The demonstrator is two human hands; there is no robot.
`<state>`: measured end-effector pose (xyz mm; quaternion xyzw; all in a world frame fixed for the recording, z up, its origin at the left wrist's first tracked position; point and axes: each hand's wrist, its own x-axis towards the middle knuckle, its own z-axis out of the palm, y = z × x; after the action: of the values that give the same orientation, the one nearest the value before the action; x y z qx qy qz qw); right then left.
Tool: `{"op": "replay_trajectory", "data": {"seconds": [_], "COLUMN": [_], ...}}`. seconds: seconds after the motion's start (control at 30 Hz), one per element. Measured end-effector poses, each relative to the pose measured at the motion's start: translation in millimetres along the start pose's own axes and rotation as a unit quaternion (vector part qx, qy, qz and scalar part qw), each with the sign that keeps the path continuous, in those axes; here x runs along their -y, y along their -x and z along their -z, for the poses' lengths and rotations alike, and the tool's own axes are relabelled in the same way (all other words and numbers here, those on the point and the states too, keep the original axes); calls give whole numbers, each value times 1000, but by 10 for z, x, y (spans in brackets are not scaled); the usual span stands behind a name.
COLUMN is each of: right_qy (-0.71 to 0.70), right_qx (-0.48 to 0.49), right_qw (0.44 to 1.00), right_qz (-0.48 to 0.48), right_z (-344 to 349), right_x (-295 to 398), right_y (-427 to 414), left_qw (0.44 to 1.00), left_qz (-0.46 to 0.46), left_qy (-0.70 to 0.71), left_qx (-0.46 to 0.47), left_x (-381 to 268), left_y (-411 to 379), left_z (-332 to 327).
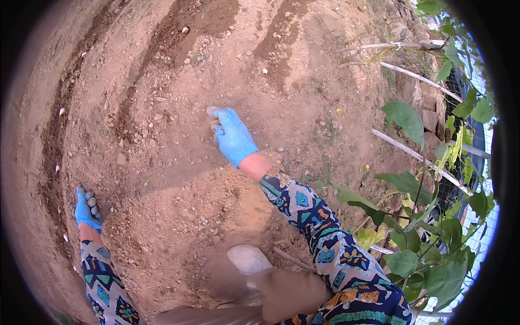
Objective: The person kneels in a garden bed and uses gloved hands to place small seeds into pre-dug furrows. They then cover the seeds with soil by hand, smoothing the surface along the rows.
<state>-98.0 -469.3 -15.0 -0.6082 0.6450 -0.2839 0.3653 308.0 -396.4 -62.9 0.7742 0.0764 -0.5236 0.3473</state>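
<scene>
My left hand (88, 211), in a blue disposable glove, is cupped around several small round stones (94, 210) beside a long furrow (49, 162). Small white pieces (61, 111) that look like garlic cloves lie spaced along that furrow. My right hand (235, 136), gloved the same way, is over the dry, pebbly soil (183, 150) near the middle of the view. Its fingers are curled and their tips dusty; whether anything sits between them is hidden. One more white piece (265, 71) rests on the soil farther ahead.
Darker, damp furrows (162, 44) run ahead, with another white piece (185, 29) in one. Leafy plants (406, 187), pale poles (420, 158) and wire netting (479, 239) line the right side. A pale shoe toe (248, 259) shows below.
</scene>
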Motion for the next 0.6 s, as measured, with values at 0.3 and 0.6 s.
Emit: {"op": "replay_trajectory", "data": {"seconds": [0.3,0.6], "right_qy": [99,-40], "right_qx": [15,8], "right_qw": [990,964], "right_qz": [-104,-264], "right_z": [401,1023], "right_x": [-151,-38], "right_y": [256,334], "left_qw": [1000,1000], "left_qz": [9,10], "left_qy": [12,-6], "left_qx": [21,-4], "left_x": [-4,-21], "left_y": [31,0], "left_z": [-59,-19]}}
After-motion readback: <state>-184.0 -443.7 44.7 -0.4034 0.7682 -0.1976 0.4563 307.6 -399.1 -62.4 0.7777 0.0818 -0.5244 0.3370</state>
